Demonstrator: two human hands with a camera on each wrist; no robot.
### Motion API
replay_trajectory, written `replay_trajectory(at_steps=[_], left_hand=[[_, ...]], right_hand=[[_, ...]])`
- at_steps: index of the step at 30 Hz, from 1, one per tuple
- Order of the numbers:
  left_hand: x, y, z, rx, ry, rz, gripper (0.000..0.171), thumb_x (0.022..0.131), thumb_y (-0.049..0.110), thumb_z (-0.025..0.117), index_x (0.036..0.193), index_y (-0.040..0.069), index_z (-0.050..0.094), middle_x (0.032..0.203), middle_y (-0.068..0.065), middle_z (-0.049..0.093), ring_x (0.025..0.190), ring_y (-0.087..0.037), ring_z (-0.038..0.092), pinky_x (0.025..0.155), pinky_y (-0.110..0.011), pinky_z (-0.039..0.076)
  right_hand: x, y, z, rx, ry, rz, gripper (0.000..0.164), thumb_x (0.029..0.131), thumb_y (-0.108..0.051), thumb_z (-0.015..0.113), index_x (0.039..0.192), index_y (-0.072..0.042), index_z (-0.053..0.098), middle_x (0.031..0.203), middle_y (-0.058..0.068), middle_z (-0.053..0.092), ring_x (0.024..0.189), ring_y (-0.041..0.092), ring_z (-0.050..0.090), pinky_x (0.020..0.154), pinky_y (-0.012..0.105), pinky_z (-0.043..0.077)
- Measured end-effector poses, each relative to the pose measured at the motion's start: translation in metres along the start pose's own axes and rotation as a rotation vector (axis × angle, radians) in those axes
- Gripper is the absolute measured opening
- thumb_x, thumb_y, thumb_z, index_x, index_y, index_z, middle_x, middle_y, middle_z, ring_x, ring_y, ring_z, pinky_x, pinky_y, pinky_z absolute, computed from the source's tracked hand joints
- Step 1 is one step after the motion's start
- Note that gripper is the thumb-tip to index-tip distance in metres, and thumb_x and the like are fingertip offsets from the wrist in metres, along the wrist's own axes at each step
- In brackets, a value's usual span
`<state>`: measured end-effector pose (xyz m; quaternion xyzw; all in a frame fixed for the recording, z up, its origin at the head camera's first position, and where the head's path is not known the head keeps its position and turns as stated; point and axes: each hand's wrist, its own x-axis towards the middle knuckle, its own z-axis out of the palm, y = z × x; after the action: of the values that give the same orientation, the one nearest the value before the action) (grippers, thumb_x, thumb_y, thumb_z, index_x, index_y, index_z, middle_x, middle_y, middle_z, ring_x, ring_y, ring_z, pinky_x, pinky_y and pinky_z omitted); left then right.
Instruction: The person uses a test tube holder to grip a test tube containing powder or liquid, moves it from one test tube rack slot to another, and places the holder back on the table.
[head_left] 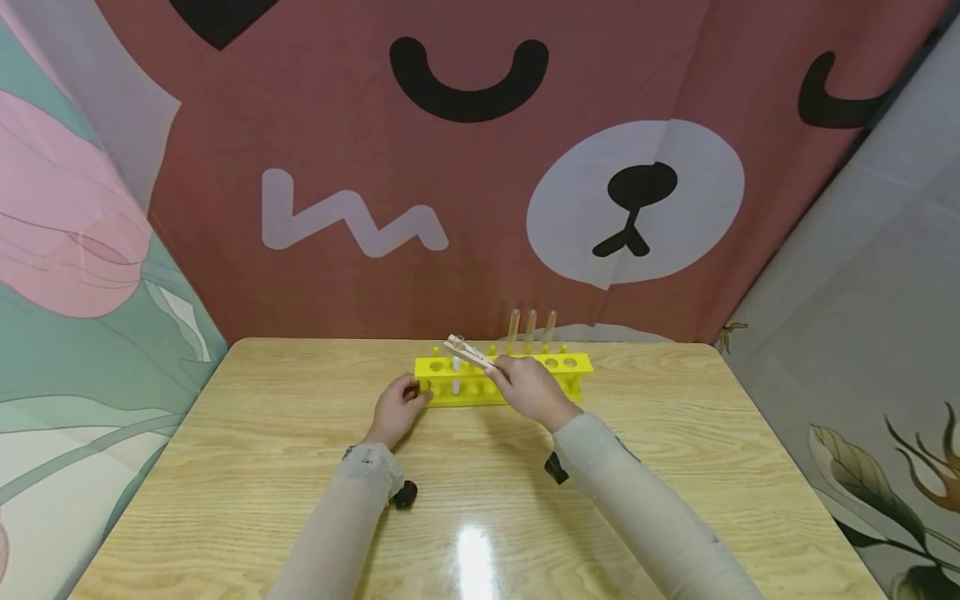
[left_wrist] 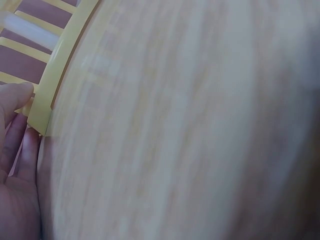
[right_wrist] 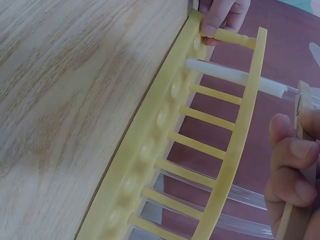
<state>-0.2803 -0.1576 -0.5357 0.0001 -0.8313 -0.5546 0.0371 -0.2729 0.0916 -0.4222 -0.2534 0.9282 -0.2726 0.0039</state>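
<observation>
A yellow test tube rack [head_left: 424, 367] stands near the table's back edge. My left hand [head_left: 395, 410] grips its left end, thumb on the end of the base in the left wrist view. A test tube with white contents [right_wrist: 217, 69] stands upright in a hole near that end. With curled fingers, my right hand [head_left: 534, 390] holds a wooden test tube clamp [head_left: 468, 352]. The clamp's jaws are at the upper part of that tube, above the rack's top plate. Whether they grip the glass I cannot tell.
Three clear test tubes [head_left: 531, 329] stand along the rack's back row, rounded ends up. Behind the wooden table [head_left: 300, 467] hangs a reddish-brown curtain [head_left: 337, 292] with a cartoon face. Patterned cloths hang at both sides. A black wrist camera [head_left: 405, 496] sits under the left cuff.
</observation>
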Motion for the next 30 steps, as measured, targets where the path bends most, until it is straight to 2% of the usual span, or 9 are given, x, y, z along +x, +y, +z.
replay_trajectory(at_steps=[11, 25, 30], left_hand=[[0.0001, -0.0023, 0.0006, -0.002, 0.0, 0.011, 0.016, 0.096, 0.01, 0.071, 0.107, 0.001, 0.065, 0.123, -0.018, 0.062, 0.12, -0.033, 0.058, 0.103, -0.047, 0.049], [-0.0023, 0.0015, -0.0029, 0.023, -0.005, 0.023, 0.012, 0.096, 0.011, 0.071, 0.101, 0.003, 0.064, 0.111, -0.014, 0.062, 0.105, -0.028, 0.058, 0.094, -0.046, 0.049], [-0.0018, 0.0023, -0.0028, 0.011, -0.01, 0.009, 0.013, 0.096, 0.012, 0.071, 0.103, 0.003, 0.065, 0.114, -0.014, 0.062, 0.11, -0.029, 0.058, 0.097, -0.046, 0.049]], right_hand=[[-0.0011, -0.0005, 0.0009, 0.009, 0.003, -0.008, 0.027, 0.108, -0.024, 0.052, 0.093, -0.005, 0.063, 0.058, -0.002, 0.037, 0.045, 0.011, 0.029, 0.045, 0.025, 0.029], [-0.002, 0.0019, 0.0027, 0.021, -0.008, -0.011, 0.026, 0.109, -0.025, 0.05, 0.096, -0.005, 0.061, 0.056, -0.003, 0.035, 0.044, 0.01, 0.027, 0.045, 0.024, 0.028], [-0.0027, 0.0016, 0.0027, 0.024, 0.0, -0.008, 0.024, 0.108, -0.025, 0.051, 0.096, -0.007, 0.06, 0.055, -0.003, 0.035, 0.044, 0.011, 0.026, 0.046, 0.025, 0.028]])
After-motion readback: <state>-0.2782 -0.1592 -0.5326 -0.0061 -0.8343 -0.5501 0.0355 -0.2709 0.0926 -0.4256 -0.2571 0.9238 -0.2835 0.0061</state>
